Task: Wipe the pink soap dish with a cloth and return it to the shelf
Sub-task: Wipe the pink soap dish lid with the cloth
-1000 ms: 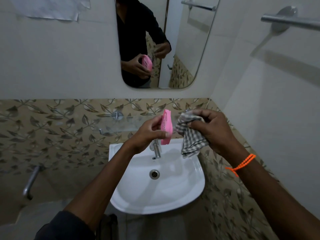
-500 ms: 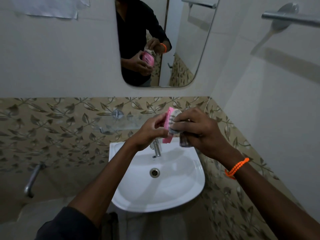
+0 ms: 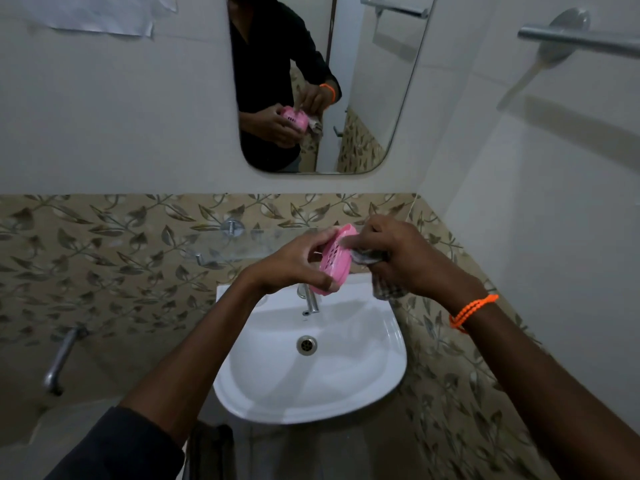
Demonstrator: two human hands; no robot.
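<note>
Above the white sink [image 3: 363, 393], the left hand [image 3: 294, 261] grips the pink soap dish [image 3: 334, 259], now tilted slotted-face up. The right hand [image 3: 401, 254] has pressed the bunched cloth [image 3: 367, 256] against it; wiping is underway.

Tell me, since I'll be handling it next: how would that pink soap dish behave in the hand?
The pink soap dish probably stays stiff: the left hand holds it by its edges without bending it. It looks like thin, slotted plastic, so likely light. Its smooth surface may be slippery.
</note>
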